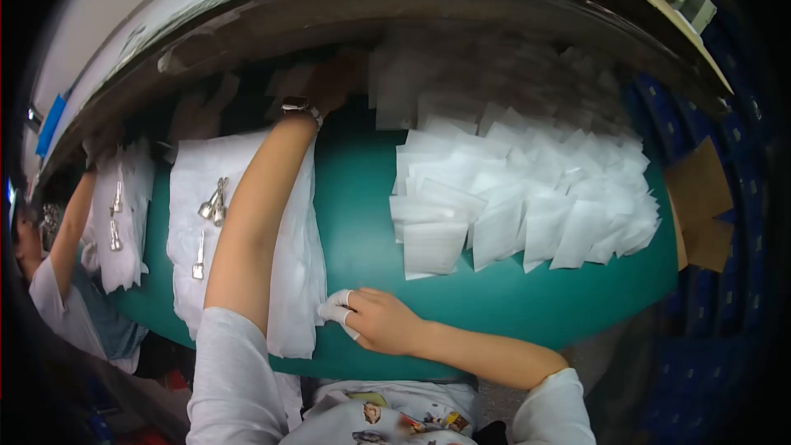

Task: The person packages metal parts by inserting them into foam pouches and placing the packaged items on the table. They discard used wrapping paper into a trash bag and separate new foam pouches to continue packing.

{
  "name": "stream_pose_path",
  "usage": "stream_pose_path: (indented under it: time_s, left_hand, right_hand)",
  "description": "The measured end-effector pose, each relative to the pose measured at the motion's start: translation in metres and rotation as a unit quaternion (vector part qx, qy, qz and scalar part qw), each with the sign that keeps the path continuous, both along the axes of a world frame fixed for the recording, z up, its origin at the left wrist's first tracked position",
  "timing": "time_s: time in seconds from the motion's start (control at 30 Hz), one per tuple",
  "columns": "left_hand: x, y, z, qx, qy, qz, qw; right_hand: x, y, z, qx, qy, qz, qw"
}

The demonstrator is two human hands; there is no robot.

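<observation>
A white cloth (284, 305) lies on the green table in front of me. Small shiny metal pieces, each with a thick end and a thin stem, rest on it, a pair (214, 203) and a single piece (198, 256). My left arm stretches across the cloth, a watch on its wrist. My left hand (339, 82) is in the dark strip at the back, its fingers hidden. My right hand (377, 321), with white covers on its fingertips, is closed at the cloth's right edge; whatever is between the fingers cannot be made out.
A large spread of overlapping white sheets or pouches (527, 198) covers the right of the green table (358, 189). A dark ledge overhangs the back. At left, another person (70, 280) reaches over a second white cloth (124, 222) with metal pieces. Brown cardboard (700, 206) stands at right.
</observation>
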State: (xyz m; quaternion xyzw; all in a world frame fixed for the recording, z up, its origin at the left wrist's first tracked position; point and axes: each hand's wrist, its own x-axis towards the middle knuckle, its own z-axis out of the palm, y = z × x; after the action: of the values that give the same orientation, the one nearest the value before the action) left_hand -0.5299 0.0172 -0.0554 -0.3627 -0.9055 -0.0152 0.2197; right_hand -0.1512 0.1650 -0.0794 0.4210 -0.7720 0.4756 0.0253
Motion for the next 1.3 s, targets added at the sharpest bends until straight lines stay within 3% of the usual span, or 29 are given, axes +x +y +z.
stream_pose_path:
  time_s: [0.07, 0.17, 0.27, 0.37, 0.47, 0.5, 0.53, 0.57, 0.63, 0.7, 0.8, 0.83, 0.9, 0.93, 1.03, 1.1, 1.17, 1.23, 1.27, 1.3]
  left_hand:
    - [-0.005, 0.013, 0.003, -0.005, -0.024, 0.054, 0.998]
    - [-0.034, -0.006, -0.018, 0.064, -0.020, 0.029, 0.997]
    - [0.016, -0.007, 0.038, -0.046, 0.052, 0.037, 0.997]
    - [0.037, -0.022, 0.062, 0.229, -0.078, 0.084, 0.967]
    - [0.138, -0.026, 0.106, 0.370, -0.147, 0.088, 0.913]
    - [0.160, -0.045, 0.110, 0.351, -0.256, 0.068, 0.898]
    - [0.207, -0.032, 0.126, 0.392, -0.220, 0.078, 0.890]
    - [0.243, -0.030, 0.131, 0.407, -0.208, 0.086, 0.885]
    - [0.296, -0.028, 0.120, 0.450, -0.239, 0.106, 0.854]
    - [0.340, -0.011, 0.107, 0.453, -0.203, 0.105, 0.862]
    - [0.380, 0.011, 0.073, 0.448, -0.204, 0.094, 0.865]
    - [0.384, 0.019, 0.069, 0.424, -0.225, 0.045, 0.876]
    - [0.387, 0.034, 0.067, 0.400, -0.308, -0.008, 0.863]
    - [0.386, 0.037, 0.064, 0.386, -0.326, -0.033, 0.862]
    - [0.386, 0.046, 0.042, 0.361, -0.367, -0.099, 0.852]
    - [0.386, 0.046, 0.024, 0.356, -0.388, -0.133, 0.840]
    - [0.384, 0.043, 0.008, 0.351, -0.403, -0.151, 0.832]
    - [0.385, 0.041, -0.006, 0.337, -0.427, -0.168, 0.823]
    - [0.386, 0.039, -0.005, 0.306, -0.495, -0.134, 0.802]
    - [0.386, 0.040, -0.005, 0.304, -0.486, -0.150, 0.805]
  right_hand:
    - [-0.001, 0.003, 0.003, 0.004, -0.010, -0.002, 1.000]
    - [-0.001, 0.008, 0.002, -0.008, -0.007, -0.011, 1.000]
    - [-0.006, 0.015, 0.006, -0.005, 0.008, -0.013, 1.000]
    - [-0.017, 0.017, 0.010, -0.042, 0.028, -0.044, 0.998]
    - [-0.023, 0.022, 0.012, -0.079, 0.054, -0.113, 0.989]
    - [-0.028, 0.024, 0.014, -0.093, 0.069, -0.131, 0.985]
    - [-0.030, 0.024, 0.016, -0.107, 0.083, -0.151, 0.979]
    - [-0.028, 0.022, 0.022, -0.154, 0.026, -0.155, 0.976]
    - [-0.021, 0.026, 0.037, -0.233, -0.076, -0.200, 0.949]
    - [-0.020, 0.032, 0.035, -0.267, -0.111, -0.208, 0.934]
    - [-0.019, 0.057, 0.050, -0.291, 0.026, -0.284, 0.913]
    - [-0.017, 0.069, 0.054, -0.278, 0.091, -0.326, 0.899]
    - [0.004, 0.108, 0.054, -0.303, 0.069, -0.393, 0.865]
    - [0.015, 0.132, 0.054, -0.311, 0.070, -0.477, 0.819]
    - [0.043, 0.247, 0.051, -0.159, 0.111, -0.678, 0.709]
    - [0.062, 0.340, 0.048, -0.022, 0.049, -0.779, 0.625]
    - [0.077, 0.443, 0.017, 0.168, 0.027, -0.860, 0.480]
    - [0.079, 0.487, 0.004, 0.193, -0.077, -0.869, 0.448]
    - [0.076, 0.497, 0.003, 0.201, -0.131, -0.868, 0.434]
    - [0.072, 0.497, 0.008, 0.186, -0.147, -0.862, 0.449]
